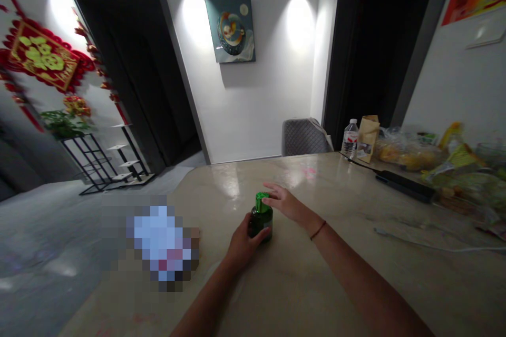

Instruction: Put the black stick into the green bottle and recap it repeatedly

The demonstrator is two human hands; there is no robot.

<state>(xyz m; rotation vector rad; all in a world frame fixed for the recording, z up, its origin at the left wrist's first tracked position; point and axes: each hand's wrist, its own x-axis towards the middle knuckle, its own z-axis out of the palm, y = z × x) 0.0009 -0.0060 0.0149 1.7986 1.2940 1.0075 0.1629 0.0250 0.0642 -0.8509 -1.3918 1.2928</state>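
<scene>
A small dark bottle (pixel 261 225) stands upright on the table, topped by a shiny bright green cap (pixel 261 201). My left hand (pixel 245 238) is wrapped round the bottle's body from the left, its thumb across the near side. My right hand (pixel 282 201) is beside the cap on the right, fingers stretched out and apart. One of its fingertips is at the cap's edge; I cannot tell whether it presses on it. The bottle's label is partly hidden by my left thumb.
A pixelated pale-blue patch (pixel 160 239) covers the table's left side. On the right are a water bottle (pixel 350 139), a paper bag (pixel 367 139), bagged food (pixel 411 152), a black power strip (pixel 405 185) and a white cable (pixel 430 246). A grey chair (pixel 304 138) stands behind the table (pixel 316 284).
</scene>
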